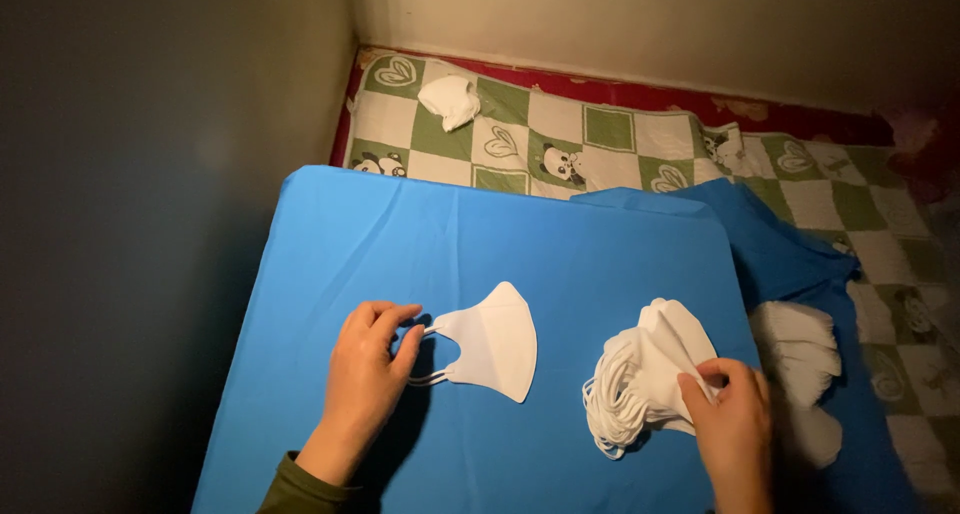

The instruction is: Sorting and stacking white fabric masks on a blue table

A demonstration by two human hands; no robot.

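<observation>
I am kneeling over a table covered in a blue cloth [420, 224], and both my hands are working on it. My left hand [368, 369] is resting near the middle of the left half, its fingers curling loosely so that thumb and forefinger are pinching the ear loop of a single folded white mask [497, 341]; the mask is lying flat on the cloth just to the right of that hand, its pointed fold facing away from me. My right hand [735, 429] is lying at the lower right of the cloth, fingers bent and pressing down on a pile of white masks [645, 374], gripping the top one at its edge while the bunched ear loops are spilling out to the left of the pile. The single mask and the pile are sitting apart, with bare cloth between them. A second stack of masks [800, 339] is lying just right of my right hand, off the table edge on more blue cloth. Beyond the table, a green and white checked mat with pandas [610, 134] is covering the floor, and one crumpled white mask [450, 101] is sitting on it near the corner of the wall.
</observation>
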